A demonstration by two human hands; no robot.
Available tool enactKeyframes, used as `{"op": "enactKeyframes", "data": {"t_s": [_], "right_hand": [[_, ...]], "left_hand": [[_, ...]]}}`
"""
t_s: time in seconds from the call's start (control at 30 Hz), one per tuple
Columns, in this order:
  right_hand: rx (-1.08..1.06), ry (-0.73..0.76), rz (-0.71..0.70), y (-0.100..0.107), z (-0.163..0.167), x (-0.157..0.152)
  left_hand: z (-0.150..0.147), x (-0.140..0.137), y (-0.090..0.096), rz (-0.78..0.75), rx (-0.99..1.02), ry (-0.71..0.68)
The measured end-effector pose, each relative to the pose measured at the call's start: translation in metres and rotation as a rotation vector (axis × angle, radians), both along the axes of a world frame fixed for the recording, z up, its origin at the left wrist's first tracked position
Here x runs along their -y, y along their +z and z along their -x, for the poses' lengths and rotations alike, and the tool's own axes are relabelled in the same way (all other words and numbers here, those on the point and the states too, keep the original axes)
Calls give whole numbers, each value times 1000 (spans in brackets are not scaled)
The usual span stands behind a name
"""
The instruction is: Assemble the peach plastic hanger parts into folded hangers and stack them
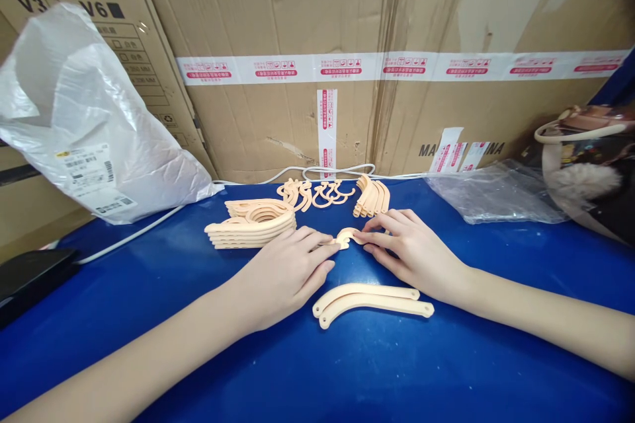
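Between my two hands, low over the blue table, is a small curved cream plastic piece [346, 235] that looks like a hanger part. My left hand [290, 271] pinches its left end with the fingertips. The other end is held by my right hand [414, 251], thumb and fingers closed on it. My fingers hide both ends, so I cannot tell if it is one part or two. Closer to me lie two long curved hanger arms [374, 301], side by side. Just beyond my left hand rises a stack of folded cream hangers [248, 228].
Loose cream hooks [333, 193] and a bunch of curved arms [372, 197] lie at the back. A white cable [278, 173] runs along cardboard boxes [278, 125]. A white mailer bag [89, 119] and dark device [34, 277] are left; a clear plastic bag [496, 195] is right.
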State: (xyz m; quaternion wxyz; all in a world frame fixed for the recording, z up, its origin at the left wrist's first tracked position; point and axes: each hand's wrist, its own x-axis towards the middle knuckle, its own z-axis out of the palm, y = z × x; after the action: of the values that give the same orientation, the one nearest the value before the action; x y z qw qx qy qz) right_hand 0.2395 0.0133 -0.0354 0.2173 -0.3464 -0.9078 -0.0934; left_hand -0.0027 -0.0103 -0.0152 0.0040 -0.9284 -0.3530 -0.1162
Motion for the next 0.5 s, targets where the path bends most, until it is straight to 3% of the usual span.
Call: {"op": "enactKeyframes", "data": {"t_s": [0.5], "right_hand": [[-116,24,78,6,-2,-1]], "left_hand": [[0,0,-4,16,-6,2]]}}
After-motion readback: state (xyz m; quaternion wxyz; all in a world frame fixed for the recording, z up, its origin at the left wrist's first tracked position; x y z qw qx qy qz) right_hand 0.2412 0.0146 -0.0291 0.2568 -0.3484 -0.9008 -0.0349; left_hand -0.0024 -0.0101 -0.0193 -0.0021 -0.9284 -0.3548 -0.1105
